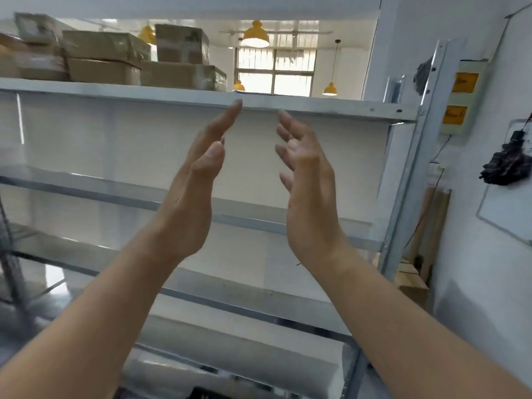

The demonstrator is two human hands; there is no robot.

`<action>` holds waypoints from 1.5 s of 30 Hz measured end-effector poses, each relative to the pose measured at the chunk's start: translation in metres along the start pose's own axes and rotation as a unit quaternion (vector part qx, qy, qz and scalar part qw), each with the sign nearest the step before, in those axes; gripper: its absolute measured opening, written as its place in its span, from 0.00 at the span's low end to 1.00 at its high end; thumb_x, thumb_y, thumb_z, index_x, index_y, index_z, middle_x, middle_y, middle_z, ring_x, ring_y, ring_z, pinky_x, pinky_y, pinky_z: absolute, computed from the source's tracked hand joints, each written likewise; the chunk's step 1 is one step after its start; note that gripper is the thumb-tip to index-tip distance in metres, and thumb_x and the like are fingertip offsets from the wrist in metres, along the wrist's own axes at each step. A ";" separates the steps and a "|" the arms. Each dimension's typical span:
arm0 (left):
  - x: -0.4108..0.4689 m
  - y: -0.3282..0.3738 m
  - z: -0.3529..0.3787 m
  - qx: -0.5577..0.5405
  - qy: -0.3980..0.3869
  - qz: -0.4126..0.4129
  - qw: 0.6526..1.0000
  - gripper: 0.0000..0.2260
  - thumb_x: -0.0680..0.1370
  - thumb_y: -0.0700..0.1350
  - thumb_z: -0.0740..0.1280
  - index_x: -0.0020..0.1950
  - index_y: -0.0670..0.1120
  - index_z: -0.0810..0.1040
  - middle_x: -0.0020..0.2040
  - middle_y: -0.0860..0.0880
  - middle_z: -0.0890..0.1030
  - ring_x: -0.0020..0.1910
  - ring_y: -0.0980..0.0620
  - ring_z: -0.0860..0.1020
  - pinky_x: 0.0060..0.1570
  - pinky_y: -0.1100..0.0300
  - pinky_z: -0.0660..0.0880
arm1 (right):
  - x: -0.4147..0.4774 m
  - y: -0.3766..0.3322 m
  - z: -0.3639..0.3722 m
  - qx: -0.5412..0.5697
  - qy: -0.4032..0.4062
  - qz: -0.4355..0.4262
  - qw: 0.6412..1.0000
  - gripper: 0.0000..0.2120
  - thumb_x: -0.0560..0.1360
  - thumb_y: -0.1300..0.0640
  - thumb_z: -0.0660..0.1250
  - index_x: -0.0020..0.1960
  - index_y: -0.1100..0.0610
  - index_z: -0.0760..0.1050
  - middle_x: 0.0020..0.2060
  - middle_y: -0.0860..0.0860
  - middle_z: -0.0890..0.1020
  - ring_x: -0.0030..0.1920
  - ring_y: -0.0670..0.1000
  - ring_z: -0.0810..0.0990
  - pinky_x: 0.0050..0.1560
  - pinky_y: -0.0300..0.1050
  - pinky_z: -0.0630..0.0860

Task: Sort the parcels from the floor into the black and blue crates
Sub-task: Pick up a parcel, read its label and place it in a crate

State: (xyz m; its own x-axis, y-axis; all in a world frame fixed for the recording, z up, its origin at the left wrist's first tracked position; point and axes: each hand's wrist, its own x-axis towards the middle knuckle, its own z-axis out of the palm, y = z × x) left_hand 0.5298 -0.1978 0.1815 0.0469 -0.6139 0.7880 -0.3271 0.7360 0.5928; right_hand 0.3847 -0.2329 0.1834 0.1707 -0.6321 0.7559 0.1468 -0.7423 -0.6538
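Cardboard parcels (106, 57) sit stacked on the top shelf (172, 95) at upper left, while at centre the left hand (190, 197) and right hand (308, 197) hang raised, empty, fingers relaxed, palms facing, likely spaced for a box; no crates show.

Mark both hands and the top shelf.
left hand (193, 203): head view, middle of the hand.
right hand (312, 203): head view, middle of the hand.
top shelf (331, 107): head view, bare front edge.

Shelving rack (316, 109) of smooth, slightly glossy grey metal; brown cardboard parcels (103, 57) on top, some wrapped in shiny clear film.
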 end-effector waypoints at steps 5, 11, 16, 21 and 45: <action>-0.035 0.009 -0.061 0.065 0.024 -0.030 0.997 0.28 0.78 0.63 0.51 0.79 0.64 0.63 0.80 0.63 0.64 0.80 0.61 0.61 0.79 0.43 0.59 | -0.010 -0.001 0.066 0.055 -0.048 0.018 0.997 0.32 0.76 0.32 0.56 0.78 0.39 0.69 0.78 0.38 0.72 0.68 0.32 0.73 0.69 0.39 0.70; -0.090 0.035 -0.100 0.153 0.096 -0.084 0.980 0.28 0.78 0.65 0.51 0.79 0.65 0.63 0.79 0.65 0.64 0.79 0.63 0.61 0.75 0.56 0.60 | -0.033 0.001 0.118 0.165 -0.132 0.030 0.977 0.34 0.74 0.32 0.56 0.78 0.40 0.70 0.77 0.38 0.73 0.75 0.38 0.74 0.78 0.51 0.71; -0.143 0.058 -0.107 0.221 0.169 -0.128 0.952 0.30 0.78 0.71 0.54 0.80 0.65 0.63 0.79 0.67 0.64 0.80 0.63 0.59 0.78 0.53 0.57 | -0.066 0.000 0.144 0.247 -0.222 0.073 0.940 0.27 0.77 0.38 0.59 0.77 0.37 0.71 0.73 0.36 0.75 0.77 0.40 0.72 0.81 0.59 0.69; -0.180 0.083 -0.113 0.263 0.242 -0.184 0.916 0.24 0.77 0.72 0.54 0.73 0.73 0.65 0.76 0.72 0.66 0.77 0.69 0.61 0.76 0.54 0.58 | -0.092 -0.002 0.156 0.308 -0.280 0.097 0.904 0.33 0.77 0.40 0.59 0.82 0.42 0.68 0.75 0.41 0.76 0.77 0.41 0.73 0.80 0.58 0.70; -0.312 0.027 -0.297 0.291 0.218 -0.298 0.883 0.31 0.81 0.63 0.48 0.83 0.56 0.60 0.81 0.63 0.63 0.80 0.63 0.59 0.81 0.46 0.56 | -0.183 0.044 0.348 0.235 -0.300 0.195 0.904 0.37 0.74 0.33 0.56 0.82 0.40 0.69 0.78 0.37 0.73 0.79 0.40 0.70 0.81 0.59 0.68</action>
State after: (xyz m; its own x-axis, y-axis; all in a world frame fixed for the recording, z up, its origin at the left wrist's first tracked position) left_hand 0.7871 0.0986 0.0011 0.6919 -0.5806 0.4292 -0.5446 -0.0295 0.8382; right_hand 0.6992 -0.0722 0.0044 0.7755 -0.4865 0.4024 0.3345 -0.2239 -0.9154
